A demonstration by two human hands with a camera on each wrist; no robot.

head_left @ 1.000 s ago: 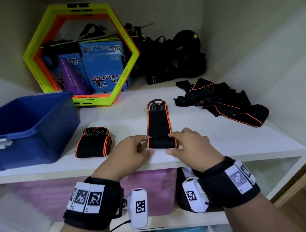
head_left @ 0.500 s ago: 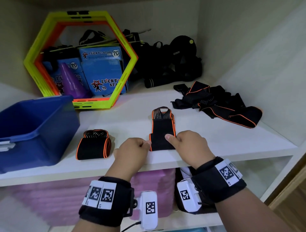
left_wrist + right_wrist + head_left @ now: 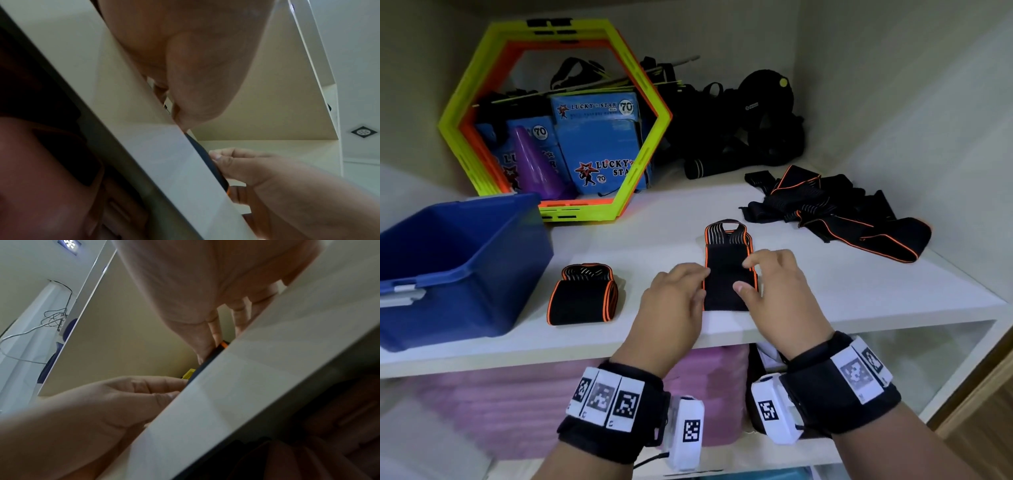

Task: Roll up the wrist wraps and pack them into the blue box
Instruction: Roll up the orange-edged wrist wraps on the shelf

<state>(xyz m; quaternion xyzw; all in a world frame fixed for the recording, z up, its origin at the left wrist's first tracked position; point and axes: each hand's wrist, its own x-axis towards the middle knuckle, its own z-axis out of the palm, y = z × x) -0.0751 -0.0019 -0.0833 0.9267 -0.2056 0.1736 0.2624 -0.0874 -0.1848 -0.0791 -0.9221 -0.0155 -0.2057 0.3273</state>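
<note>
A white shelf (image 3: 825, 301) is carrying everything here. The blue box (image 3: 458, 260) is sitting open at its left end, and a yellow-green hexagon frame (image 3: 643, 161) is leaning against the far wall behind it, with blue cartons showing through it. A heap of unrolled wraps (image 3: 839, 212) (black with orange edging) is lying at the far right, well apart from the box. A rolled wrap (image 3: 582, 294) is resting just right of the box, near the front edge.

Between the two hands, the wrist wrap (image 3: 727, 274) being worked is lying partly rolled near the shelf's front edge, its looped end pointing to the far wall. The left hand (image 3: 674, 301) is gripping the wrap's left edge, fingers curled against it. The right hand (image 3: 780, 294) is pinching the right side, thumb pressing on top of the black fabric and index finger reaching over the far part. From the wrist views, both hands' fingers are closing on the dark roll at the shelf edge.
</note>
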